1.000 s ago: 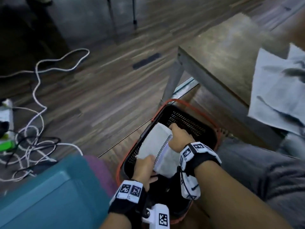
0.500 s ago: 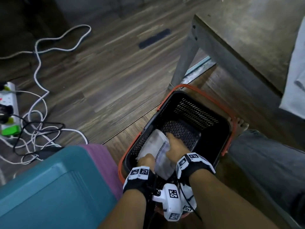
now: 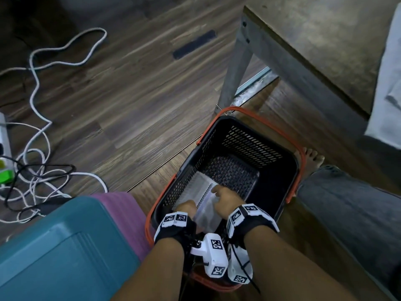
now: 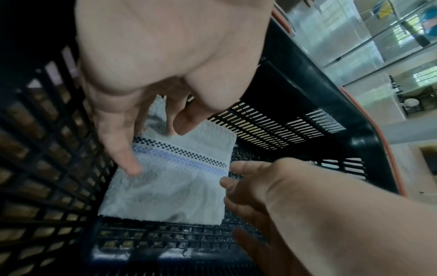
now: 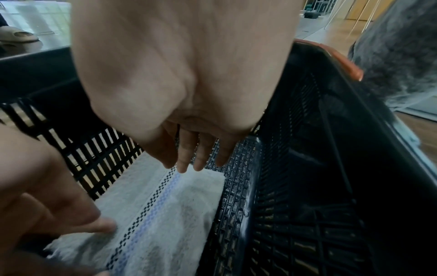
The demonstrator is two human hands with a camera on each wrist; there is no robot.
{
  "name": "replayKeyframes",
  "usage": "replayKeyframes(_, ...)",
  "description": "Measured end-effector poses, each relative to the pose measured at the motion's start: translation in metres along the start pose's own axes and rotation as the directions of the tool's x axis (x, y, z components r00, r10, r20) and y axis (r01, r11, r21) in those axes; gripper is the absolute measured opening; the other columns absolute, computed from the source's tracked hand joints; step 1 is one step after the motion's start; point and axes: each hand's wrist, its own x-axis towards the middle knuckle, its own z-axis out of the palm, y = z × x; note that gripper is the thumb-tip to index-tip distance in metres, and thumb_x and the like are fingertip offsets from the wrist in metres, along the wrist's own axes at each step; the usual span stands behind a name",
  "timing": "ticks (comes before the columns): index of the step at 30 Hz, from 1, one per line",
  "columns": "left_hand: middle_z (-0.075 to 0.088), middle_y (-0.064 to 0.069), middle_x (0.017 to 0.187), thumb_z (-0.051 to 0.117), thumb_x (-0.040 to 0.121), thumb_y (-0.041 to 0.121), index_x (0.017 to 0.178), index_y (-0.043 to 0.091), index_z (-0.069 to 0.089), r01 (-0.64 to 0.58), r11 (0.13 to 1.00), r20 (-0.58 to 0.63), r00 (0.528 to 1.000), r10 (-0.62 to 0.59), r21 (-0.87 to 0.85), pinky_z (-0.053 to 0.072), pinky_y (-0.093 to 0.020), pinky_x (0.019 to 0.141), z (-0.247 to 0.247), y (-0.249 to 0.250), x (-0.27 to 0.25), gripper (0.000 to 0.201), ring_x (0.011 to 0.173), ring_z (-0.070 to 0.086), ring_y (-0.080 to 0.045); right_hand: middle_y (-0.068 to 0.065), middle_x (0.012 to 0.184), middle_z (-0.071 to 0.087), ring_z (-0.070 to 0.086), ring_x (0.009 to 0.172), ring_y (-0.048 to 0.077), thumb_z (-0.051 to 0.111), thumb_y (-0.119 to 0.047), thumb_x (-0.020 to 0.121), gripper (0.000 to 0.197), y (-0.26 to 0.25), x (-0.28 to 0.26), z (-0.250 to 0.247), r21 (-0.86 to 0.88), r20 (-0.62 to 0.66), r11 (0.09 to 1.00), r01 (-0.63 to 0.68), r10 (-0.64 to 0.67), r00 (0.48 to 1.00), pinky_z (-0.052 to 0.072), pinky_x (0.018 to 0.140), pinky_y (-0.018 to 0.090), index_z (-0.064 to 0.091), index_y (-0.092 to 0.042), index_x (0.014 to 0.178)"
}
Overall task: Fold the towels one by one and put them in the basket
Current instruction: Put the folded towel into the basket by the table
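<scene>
A folded white towel [image 3: 196,187] with a checkered and blue stripe lies flat on the floor of the black mesh basket [image 3: 251,144], in its near-left corner. My left hand [image 3: 186,206] reaches down with straight fingers, and one fingertip [image 4: 132,168] touches the towel [image 4: 175,184]. My right hand [image 3: 225,198] hangs at the towel's right edge. Its fingers [image 5: 189,158] are relaxed just over the towel [image 5: 165,214] and hold nothing. The basket wall [image 5: 307,168] is close on the right.
A wooden table with a grey metal leg [image 3: 236,68] stands beyond the basket, and another pale towel [image 3: 388,83] lies on it at the right. A teal bin lid [image 3: 54,246] and white cables [image 3: 36,170] are at the left. My jeans leg [image 3: 347,213] is right of the basket.
Both hands lowered the folded towel from the basket's rim to its floor. Their grip has loosened; the fingers now only touch or hover over it.
</scene>
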Motion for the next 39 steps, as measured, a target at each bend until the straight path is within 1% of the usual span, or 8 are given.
replayKeyframes(4,0.055,-0.024,0.133,0.058,0.097,0.013,0.131,-0.001,0.050,-0.041,0.963,0.043,0.999,0.030,0.266,0.047,-0.035,0.098,-0.001,0.007,0.006,0.038,0.121,0.057,-0.035,0.012,0.149,0.048,0.052,0.132,0.029,0.045,-0.008,0.096,0.048,0.002,-0.002,-0.004,0.014,0.002,1.000,0.005,-0.005,1.000,0.044,0.108,0.034,0.048,-0.020,0.143)
replayKeyframes(12,0.058,-0.017,0.126,0.063,0.092,0.017,0.125,0.008,0.050,-0.093,0.933,-0.044,0.992,0.115,0.347,0.047,-0.033,0.091,0.015,0.006,0.015,0.037,0.116,0.059,-0.033,0.014,0.133,0.059,0.060,0.117,0.030,0.047,-0.013,0.095,0.041,0.008,-0.004,-0.014,0.072,-0.049,0.997,0.002,0.002,0.999,0.049,0.098,0.033,0.054,-0.018,0.135)
replayKeyframes(17,0.056,-0.024,0.133,0.051,0.095,0.014,0.098,0.013,0.055,-0.029,0.998,-0.044,0.999,0.027,-0.049,0.052,-0.034,0.090,0.012,0.000,0.031,0.005,0.102,0.056,-0.025,0.014,0.134,0.058,0.061,0.115,0.030,0.048,-0.017,0.095,0.040,0.012,-0.006,-0.019,0.088,-0.052,0.996,-0.010,0.014,0.999,0.051,0.098,0.034,0.053,-0.019,0.135)
replayKeyframes(20,0.054,-0.029,0.137,0.050,0.094,0.014,0.125,-0.003,0.059,0.066,0.958,-0.031,0.996,-0.078,-0.280,0.052,-0.041,0.094,0.015,0.003,0.042,0.037,0.112,0.060,-0.035,0.013,0.136,0.057,0.061,0.114,0.029,0.047,-0.019,0.096,0.041,0.013,-0.010,-0.024,0.081,-0.051,0.997,0.000,0.004,0.999,0.051,0.095,0.031,0.052,-0.019,0.137)
replayKeyframes(24,0.061,-0.020,0.108,0.050,0.092,0.020,0.110,0.000,0.056,0.115,0.904,-0.037,0.989,-0.142,-0.412,0.053,-0.049,0.095,0.014,0.003,0.032,0.027,0.102,0.062,-0.038,0.013,0.138,0.056,0.057,0.119,0.030,0.049,-0.019,0.097,0.038,0.009,-0.017,-0.036,0.058,-0.084,0.998,0.029,-0.024,0.996,0.048,0.095,0.031,0.055,-0.016,0.134)
replayKeyframes(28,0.063,-0.019,0.110,0.055,0.093,0.028,0.108,0.000,0.062,0.049,0.878,0.008,0.999,-0.051,-0.477,0.053,-0.038,0.067,0.005,0.014,0.007,0.033,0.087,0.059,-0.034,0.012,0.130,0.061,0.061,0.113,0.029,0.051,-0.018,0.098,0.033,-0.004,-0.028,-0.051,0.080,-0.134,0.993,0.085,-0.074,0.988,0.051,0.096,0.034,0.058,-0.014,0.129)
replayKeyframes(33,0.070,-0.012,0.097,0.057,0.095,0.025,0.098,0.009,0.070,-0.180,0.875,0.044,0.974,0.223,-0.450,0.046,-0.031,0.063,-0.018,0.043,-0.046,0.021,0.072,0.062,-0.027,0.016,0.119,0.064,0.058,0.089,0.024,0.052,-0.017,0.097,0.026,-0.033,-0.049,-0.077,0.131,-0.237,0.961,0.244,-0.209,0.949,0.045,0.076,0.029,0.062,-0.016,0.120)
replayKeyframes(39,0.066,-0.003,0.080,0.049,0.100,0.031,0.094,0.012,0.065,-0.491,0.786,-0.022,0.853,0.522,-0.375,0.035,-0.021,0.048,-0.045,0.120,-0.133,0.026,0.055,0.054,-0.017,0.013,0.100,0.070,0.062,0.079,0.021,0.054,-0.014,0.102,0.011,-0.086,-0.129,-0.180,0.242,-0.508,0.761,0.602,-0.429,0.747,0.057,0.086,0.045,0.062,-0.012,0.109)
